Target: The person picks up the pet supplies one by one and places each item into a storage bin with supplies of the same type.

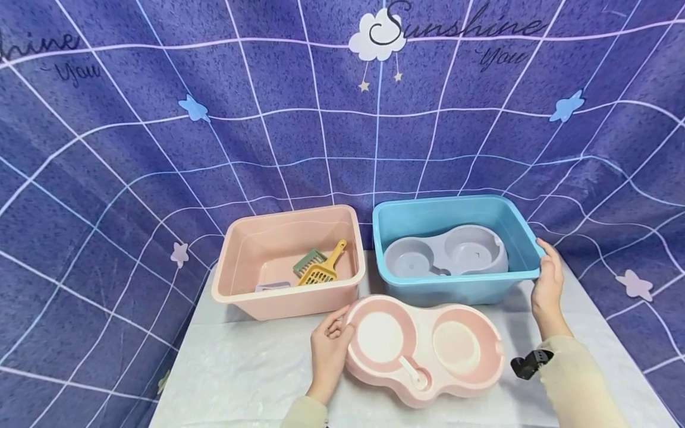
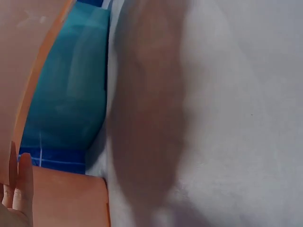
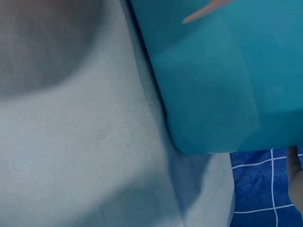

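A pale pink double pet bowl (image 1: 425, 315), two round hollows side by side with a small front well, is held over the front of the table. My left hand (image 1: 330, 348) grips its left end, thumb on the rim. In the left wrist view the bowl's underside (image 2: 23, 52) overhangs the table and my left hand (image 2: 16, 194) shows at the edge. At the right end of a blue plastic bin (image 1: 449, 290), my right hand (image 1: 548, 285) holds the rim. Inside that bin rests a grey double pet bowl (image 1: 446, 252), tilted toward me.
Left of the blue bin stands a pink bin (image 1: 289, 300). It contains a yellow slotted litter scoop (image 1: 321, 270), a green slotted scoop (image 1: 308, 261) and a pale lilac piece (image 1: 273, 286). A purple-blue grid-patterned cloth (image 1: 342, 137) hangs behind the white-covered table (image 1: 235, 362).
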`<state>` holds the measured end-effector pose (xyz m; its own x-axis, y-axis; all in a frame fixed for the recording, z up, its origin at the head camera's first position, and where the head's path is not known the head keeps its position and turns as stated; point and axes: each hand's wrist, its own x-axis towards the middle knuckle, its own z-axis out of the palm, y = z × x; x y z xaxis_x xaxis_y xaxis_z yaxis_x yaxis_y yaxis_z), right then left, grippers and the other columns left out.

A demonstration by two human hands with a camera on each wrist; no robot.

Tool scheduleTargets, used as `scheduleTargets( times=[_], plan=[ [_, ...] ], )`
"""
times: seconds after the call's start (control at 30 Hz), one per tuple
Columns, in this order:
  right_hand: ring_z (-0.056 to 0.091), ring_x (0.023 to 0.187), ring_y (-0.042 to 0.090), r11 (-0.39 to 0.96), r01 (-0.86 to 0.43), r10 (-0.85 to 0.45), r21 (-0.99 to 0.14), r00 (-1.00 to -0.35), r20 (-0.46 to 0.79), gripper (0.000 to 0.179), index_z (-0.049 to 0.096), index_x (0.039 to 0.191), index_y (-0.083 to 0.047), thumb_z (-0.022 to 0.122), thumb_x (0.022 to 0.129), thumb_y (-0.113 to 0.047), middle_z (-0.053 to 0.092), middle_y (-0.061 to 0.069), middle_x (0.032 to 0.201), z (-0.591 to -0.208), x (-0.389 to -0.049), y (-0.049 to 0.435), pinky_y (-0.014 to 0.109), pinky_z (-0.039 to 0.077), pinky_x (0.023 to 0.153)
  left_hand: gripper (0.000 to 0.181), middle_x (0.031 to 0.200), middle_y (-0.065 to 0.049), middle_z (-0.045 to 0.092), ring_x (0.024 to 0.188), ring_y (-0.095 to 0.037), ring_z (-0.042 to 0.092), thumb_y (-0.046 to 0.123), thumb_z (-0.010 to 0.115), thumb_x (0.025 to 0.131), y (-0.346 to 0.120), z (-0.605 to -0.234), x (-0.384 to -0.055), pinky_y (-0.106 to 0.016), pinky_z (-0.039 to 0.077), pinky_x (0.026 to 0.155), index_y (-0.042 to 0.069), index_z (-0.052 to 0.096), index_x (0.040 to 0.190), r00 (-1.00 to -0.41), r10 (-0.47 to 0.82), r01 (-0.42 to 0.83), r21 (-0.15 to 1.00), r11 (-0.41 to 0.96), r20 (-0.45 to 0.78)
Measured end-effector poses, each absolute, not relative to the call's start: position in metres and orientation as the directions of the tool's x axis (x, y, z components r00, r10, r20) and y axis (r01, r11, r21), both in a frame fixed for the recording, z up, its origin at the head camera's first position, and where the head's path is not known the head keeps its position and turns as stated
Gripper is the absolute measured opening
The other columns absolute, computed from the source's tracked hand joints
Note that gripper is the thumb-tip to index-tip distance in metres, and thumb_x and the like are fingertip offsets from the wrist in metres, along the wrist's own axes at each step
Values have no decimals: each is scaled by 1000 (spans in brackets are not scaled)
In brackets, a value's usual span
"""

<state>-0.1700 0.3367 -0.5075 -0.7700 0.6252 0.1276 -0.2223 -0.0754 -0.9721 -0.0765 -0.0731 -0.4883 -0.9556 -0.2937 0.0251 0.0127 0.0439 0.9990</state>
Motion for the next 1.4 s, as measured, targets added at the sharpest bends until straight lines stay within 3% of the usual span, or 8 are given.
scheduleTargets(
  times=[0.3,0.53,0.9,1.1,1.4],
  plan=[
    [50,99,12,-74,-216,627,-974,-769,123,43,60,136,-15,32,104,-16,55,-6,117,-508,-171,337,18,43,74,36,68,0,46,58,-1,40,-14,63,75,-76,-483,-70,-7,34,50,-4,73,108,-958,-283,60,998,2,58],
    [50,99,11,-83,-211,627,-974,-770,114,43,61,136,-15,33,104,-16,55,-6,117,-506,-170,337,16,43,73,36,69,1,56,59,-3,48,-15,63,74,-78,-474,-64,-8,42,52,-5,73,107,-944,-304,127,991,31,130],
    [51,98,11,-94,-210,626,-973,-772,106,42,61,135,-16,33,105,-17,56,-7,116,-507,-170,337,15,43,73,35,71,-2,59,62,-4,53,-14,64,76,-84,-463,-65,-11,46,54,-7,71,110,-931,-312,178,982,58,187],
    [50,99,11,-82,-206,630,-975,-769,109,42,61,136,-16,33,104,-17,55,-7,118,-508,-171,337,17,42,74,37,72,-2,61,63,-4,53,-13,65,77,-88,-479,-74,-11,47,56,-2,72,112,-915,-336,211,975,70,222],
    [50,100,11,-84,-208,627,-974,-771,111,42,61,136,-17,33,104,-17,54,-7,119,-507,-170,337,17,42,74,34,81,-1,64,70,-4,56,-6,66,82,-87,-468,-73,-12,51,61,-1,71,116,-902,-345,256,965,57,260]
  ],
)
